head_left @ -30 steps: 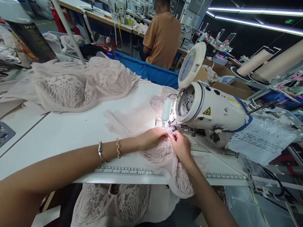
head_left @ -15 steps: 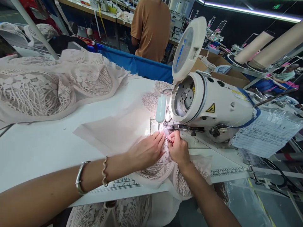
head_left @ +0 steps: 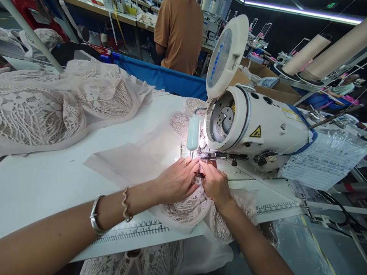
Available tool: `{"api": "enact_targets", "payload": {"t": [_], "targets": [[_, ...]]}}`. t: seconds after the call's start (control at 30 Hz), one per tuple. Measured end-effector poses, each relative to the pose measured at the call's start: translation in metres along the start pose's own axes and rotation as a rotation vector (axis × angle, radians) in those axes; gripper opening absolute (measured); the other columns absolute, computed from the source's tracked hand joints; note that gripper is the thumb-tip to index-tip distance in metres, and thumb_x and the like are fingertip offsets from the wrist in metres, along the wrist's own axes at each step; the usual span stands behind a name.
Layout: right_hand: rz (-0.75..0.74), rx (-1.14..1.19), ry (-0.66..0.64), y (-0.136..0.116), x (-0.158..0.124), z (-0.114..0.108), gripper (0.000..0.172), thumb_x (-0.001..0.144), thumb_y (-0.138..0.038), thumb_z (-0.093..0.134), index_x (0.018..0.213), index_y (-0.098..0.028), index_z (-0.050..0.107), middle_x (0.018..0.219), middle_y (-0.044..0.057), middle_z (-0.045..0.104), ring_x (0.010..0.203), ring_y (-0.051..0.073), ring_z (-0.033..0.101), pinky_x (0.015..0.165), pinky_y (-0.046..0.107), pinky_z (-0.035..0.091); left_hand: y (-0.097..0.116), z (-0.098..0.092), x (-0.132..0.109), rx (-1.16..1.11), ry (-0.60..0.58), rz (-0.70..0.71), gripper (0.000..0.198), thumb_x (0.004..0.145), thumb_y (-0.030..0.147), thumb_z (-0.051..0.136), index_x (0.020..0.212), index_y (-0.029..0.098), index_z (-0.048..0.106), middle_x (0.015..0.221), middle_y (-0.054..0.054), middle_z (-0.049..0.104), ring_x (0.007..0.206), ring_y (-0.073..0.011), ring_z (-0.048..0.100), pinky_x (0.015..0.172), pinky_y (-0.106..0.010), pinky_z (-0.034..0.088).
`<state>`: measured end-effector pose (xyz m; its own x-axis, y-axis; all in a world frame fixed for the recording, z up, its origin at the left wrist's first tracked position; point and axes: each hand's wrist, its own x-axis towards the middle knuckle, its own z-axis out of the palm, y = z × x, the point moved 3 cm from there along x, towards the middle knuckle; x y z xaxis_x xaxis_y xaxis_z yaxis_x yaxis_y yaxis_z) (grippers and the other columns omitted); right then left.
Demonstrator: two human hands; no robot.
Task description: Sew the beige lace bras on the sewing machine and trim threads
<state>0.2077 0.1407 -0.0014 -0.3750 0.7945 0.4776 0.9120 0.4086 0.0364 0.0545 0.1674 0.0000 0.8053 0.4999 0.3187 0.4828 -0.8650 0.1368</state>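
A pale pink lace bra (head_left: 186, 208) lies under both hands at the sewing machine (head_left: 263, 118), its near part hanging over the table's front edge. My left hand (head_left: 177, 179), fingers together, holds the fabric just in front of the lit needle area. My right hand (head_left: 215, 183) pinches the edge of the same piece, its fingertips against the left ones. Beneath the right fingers shows a small dark object (head_left: 200, 175), too hidden to name. Sheer fabric (head_left: 126, 158) spreads flat left of the needle. Fingers cover the exact spot being gripped.
More lace bras (head_left: 37, 114) are piled on the white table (head_left: 43, 187) at left. A small lamp (head_left: 193, 133) hangs by the needle. A measuring tape (head_left: 134, 231) runs along the front edge. Beyond a blue cloth barrier (head_left: 160, 76), a person in a brown shirt (head_left: 180, 34) faces away.
My right fingertips have moved up and left, closing against the left fingertips. The small white piece between them is now covered. The whole view has shifted slightly.
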Motion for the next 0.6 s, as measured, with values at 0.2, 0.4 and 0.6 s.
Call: {"api": "enact_targets", "payload": {"t": [0.2,0.4,0.6], "targets": [[0.049,-0.056,-0.064,0.0021,-0.0007,0.0068,0.036,0.099,-0.014,0.044,0.121,-0.012,0.072,0.076,0.007,0.071,0.064,0.016,0.065,0.059,0.023,0.047,-0.0017,0.0009,-0.0021,0.031,0.001,-0.020,0.058,0.101,0.043,0.043,0.135,-0.003,0.054,0.141,-0.025,0.056,0.115,-0.0346,0.057,0.100,-0.047,0.041],[0.063,-0.078,-0.084,0.0022,0.0003,0.0079,0.038,0.098,-0.013,0.043,0.123,-0.011,0.072,0.073,0.006,0.070,0.061,0.017,0.064,0.057,0.024,0.046,-0.0007,0.0016,-0.0035,0.094,-0.004,-0.037,0.063,0.103,0.048,0.039,0.140,-0.002,0.052,0.142,-0.024,0.056,0.123,-0.0360,0.055,0.107,-0.051,0.032],[0.046,-0.057,-0.111,0.0039,0.0027,0.0077,0.040,0.096,-0.009,0.043,0.125,-0.009,0.070,0.076,0.007,0.071,0.065,0.017,0.067,0.059,0.025,0.047,-0.0006,0.0000,-0.0033,0.136,0.006,-0.043,0.063,0.104,0.048,0.037,0.139,-0.002,0.053,0.141,-0.024,0.058,0.122,-0.0360,0.056,0.106,-0.051,0.033]]}}
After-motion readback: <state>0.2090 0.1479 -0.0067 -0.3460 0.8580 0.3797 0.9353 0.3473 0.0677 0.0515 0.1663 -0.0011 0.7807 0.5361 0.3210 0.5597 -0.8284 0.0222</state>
